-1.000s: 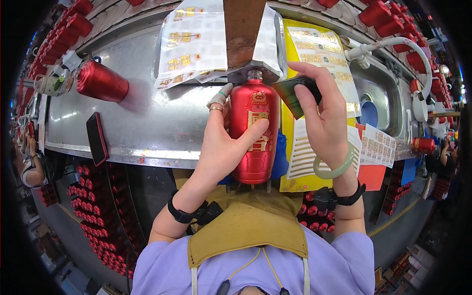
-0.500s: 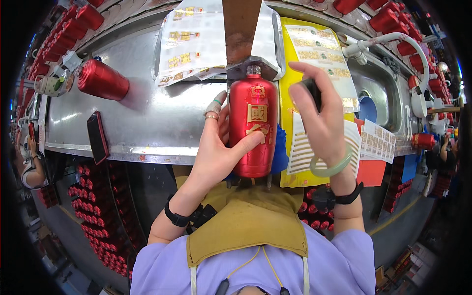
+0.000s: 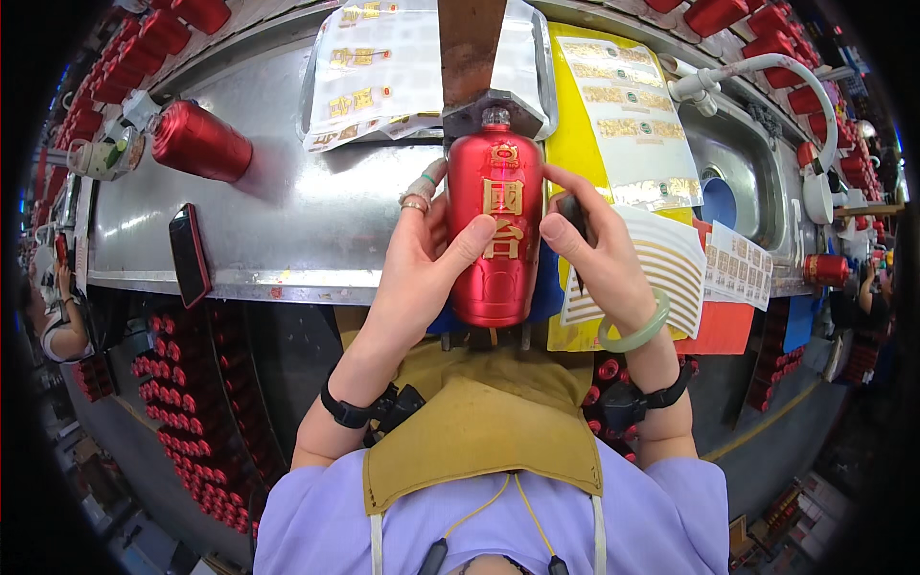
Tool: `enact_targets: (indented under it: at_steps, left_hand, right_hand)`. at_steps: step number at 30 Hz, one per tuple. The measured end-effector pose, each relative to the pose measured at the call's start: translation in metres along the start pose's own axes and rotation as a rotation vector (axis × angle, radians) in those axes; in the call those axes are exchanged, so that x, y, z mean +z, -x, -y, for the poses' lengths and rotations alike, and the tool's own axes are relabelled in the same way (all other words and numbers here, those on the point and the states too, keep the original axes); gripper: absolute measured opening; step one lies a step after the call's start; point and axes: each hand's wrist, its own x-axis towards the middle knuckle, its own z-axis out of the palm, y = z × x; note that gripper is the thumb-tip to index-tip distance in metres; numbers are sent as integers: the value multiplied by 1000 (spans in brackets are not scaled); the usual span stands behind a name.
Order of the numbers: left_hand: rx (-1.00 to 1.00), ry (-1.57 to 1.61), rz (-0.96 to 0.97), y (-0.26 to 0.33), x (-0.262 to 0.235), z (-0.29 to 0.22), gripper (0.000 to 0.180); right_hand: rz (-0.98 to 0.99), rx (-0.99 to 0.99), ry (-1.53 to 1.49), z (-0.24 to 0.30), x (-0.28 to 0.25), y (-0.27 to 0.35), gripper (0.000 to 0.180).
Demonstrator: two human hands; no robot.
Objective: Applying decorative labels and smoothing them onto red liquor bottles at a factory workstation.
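Observation:
A red bottle (image 3: 492,287) with raised gold characters lies in front of me, its clear neck pointing away against a dark metal bracket (image 3: 522,117). My left hand (image 3: 426,244) grips the bottle's left side, thumb pressed on its front near the lower gold character; one finger is wrapped in tape and another wears a ring. My right hand (image 3: 604,244) is at the bottle's right side, index fingertip at the shoulder. Tucked in its curled fingers is a thin dark flat piece (image 3: 572,213), partly hidden, kind unclear. A pale green bangle (image 3: 634,331) circles that wrist.
Label sheets (image 3: 350,77) lie on a tray behind; more gold sheets (image 3: 632,125) rest on a yellow board (image 3: 565,144). At left are another red bottle (image 3: 201,142) and a phone (image 3: 190,257). A sink (image 3: 733,144) with a white tap is at right. Red bottles stand below.
My right hand has come down and left from above the yellow board to the bottle's side. The bottle has turned slightly, so its gold characters face up more squarely, and my left thumb has shifted up.

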Motion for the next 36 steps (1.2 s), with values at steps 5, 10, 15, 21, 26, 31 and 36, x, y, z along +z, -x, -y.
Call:
enact_targets:
  at_steps: [5, 10, 15, 21, 26, 31, 36]
  left_hand:
    - [21, -13, 31, -1, 0, 1, 80]
    - [28, -37, 29, 0, 0, 1, 79]
    - [39, -61, 33, -1, -2, 3, 78]
    - [76, -124, 53, 1, 0, 5, 84]
    - [123, -120, 72, 3, -2, 10, 94]
    - [90, -148, 92, 7, 2, 5, 97]
    - [86, 49, 79, 25, -8, 3, 81]
  right_hand:
    - [7, -41, 116, -4, 2, -1, 75]
    - [9, -55, 43, -11, 5, -1, 81]
    - [18, -23, -14, -9, 8, 0, 82]
    - [18, -36, 69, -9, 5, 2, 85]
    - [64, -34, 19, 3, -1, -1, 76]
    - [-171, -638, 379, 42, 8, -10, 35]
    - [-16, -1138, 995, 39, 2, -2, 21]
